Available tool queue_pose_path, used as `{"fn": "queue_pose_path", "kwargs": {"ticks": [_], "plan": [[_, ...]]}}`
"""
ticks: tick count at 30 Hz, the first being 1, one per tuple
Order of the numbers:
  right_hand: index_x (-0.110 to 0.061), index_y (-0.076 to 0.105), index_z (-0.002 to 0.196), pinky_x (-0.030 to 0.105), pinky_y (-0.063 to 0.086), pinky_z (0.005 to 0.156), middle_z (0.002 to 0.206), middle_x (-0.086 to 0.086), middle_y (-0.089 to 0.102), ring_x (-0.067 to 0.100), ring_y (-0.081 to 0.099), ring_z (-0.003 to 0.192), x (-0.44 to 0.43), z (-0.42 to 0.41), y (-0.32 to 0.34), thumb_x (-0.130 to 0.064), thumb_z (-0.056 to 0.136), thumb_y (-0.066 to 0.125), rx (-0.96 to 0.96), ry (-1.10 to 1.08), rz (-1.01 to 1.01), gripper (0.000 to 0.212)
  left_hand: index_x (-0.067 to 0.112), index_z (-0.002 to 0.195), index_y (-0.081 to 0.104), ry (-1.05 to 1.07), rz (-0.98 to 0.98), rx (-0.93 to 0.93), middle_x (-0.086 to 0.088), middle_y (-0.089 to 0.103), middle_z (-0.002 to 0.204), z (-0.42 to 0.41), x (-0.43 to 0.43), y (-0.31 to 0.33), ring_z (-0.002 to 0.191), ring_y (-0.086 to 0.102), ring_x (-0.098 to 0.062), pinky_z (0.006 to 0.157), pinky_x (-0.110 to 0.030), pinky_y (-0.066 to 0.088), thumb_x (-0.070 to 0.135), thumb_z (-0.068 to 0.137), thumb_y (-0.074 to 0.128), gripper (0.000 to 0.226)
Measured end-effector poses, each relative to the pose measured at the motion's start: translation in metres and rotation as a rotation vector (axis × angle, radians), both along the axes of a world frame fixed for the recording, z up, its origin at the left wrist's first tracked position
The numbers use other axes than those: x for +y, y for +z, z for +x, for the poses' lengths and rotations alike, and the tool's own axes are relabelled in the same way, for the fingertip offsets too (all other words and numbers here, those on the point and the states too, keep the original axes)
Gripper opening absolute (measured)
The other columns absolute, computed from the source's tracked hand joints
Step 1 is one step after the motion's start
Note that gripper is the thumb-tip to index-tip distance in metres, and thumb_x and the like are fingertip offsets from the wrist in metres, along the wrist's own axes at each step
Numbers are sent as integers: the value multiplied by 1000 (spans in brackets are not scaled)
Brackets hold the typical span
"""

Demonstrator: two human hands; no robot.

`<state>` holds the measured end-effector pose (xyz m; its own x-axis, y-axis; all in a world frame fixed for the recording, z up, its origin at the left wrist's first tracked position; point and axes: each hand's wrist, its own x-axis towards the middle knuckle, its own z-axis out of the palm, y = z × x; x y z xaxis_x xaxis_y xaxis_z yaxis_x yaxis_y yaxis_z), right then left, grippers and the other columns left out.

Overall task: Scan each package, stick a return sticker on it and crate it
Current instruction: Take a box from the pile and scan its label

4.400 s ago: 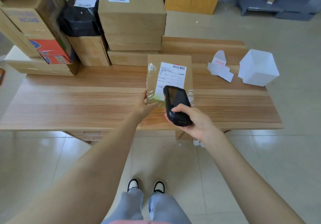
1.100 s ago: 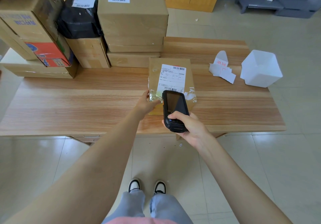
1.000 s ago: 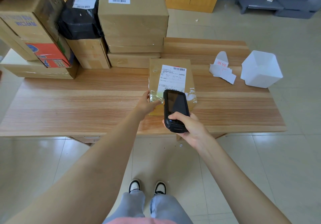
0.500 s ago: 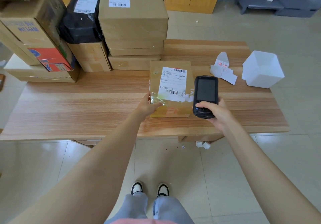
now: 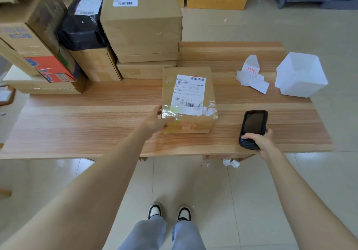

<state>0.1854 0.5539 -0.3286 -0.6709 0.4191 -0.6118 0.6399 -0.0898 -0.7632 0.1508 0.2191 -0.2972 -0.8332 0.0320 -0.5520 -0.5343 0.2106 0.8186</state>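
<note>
A brown cardboard package (image 5: 188, 96) with a white shipping label lies flat on the wooden table (image 5: 96, 121) in front of me. My left hand (image 5: 157, 120) grips its near left corner. My right hand (image 5: 260, 141) holds a black handheld scanner (image 5: 252, 127) low over the table's near right edge, well to the right of the package, screen facing up. White return stickers (image 5: 251, 77) with red print lie in a loose pile at the back right.
Several stacked cardboard boxes (image 5: 141, 22) and a black bagged parcel (image 5: 83, 24) fill the table's back left. A white open bin (image 5: 301, 75) sits at the far right corner. Paper scraps (image 5: 230, 162) lie on the tiled floor under the table edge.
My right hand has carried the scanner from over the package's label away to the right and down near the table edge. My left hand keeps its grip on the package.
</note>
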Motion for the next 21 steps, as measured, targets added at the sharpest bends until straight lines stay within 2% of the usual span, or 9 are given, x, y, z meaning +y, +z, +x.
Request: {"fn": "queue_pose_path", "kwargs": {"ticks": [7,11,18,21], "plan": [[-6,36,136,50,45,100,125,11,54,31,54,113,6,-3,-27,13,60,78,-2,15,63,89,21,142,37,7,14,17,1,49,130,1,1,-1,106,58,-22,93,-35,51,11,87,66,63],[-5,31,139,47,44,101,131,14,50,31,52,116,5,-2,-38,14,63,76,-8,13,78,90,22,142,36,14,29,14,2,49,129,1,2,0,106,58,-19,87,-30,51,10,87,66,64],[-6,25,142,39,42,96,129,9,45,26,47,115,11,-4,-41,15,65,75,20,116,173,94,22,144,35,19,29,2,1,47,135,0,0,-1,112,58,-22,90,-32,50,11,86,68,68],[-3,32,138,39,44,94,126,11,50,28,50,110,15,-6,-43,14,63,77,-7,154,216,89,24,144,35,14,24,-1,1,47,135,0,0,-1,112,58,-21,92,-32,50,13,85,69,68]]}}
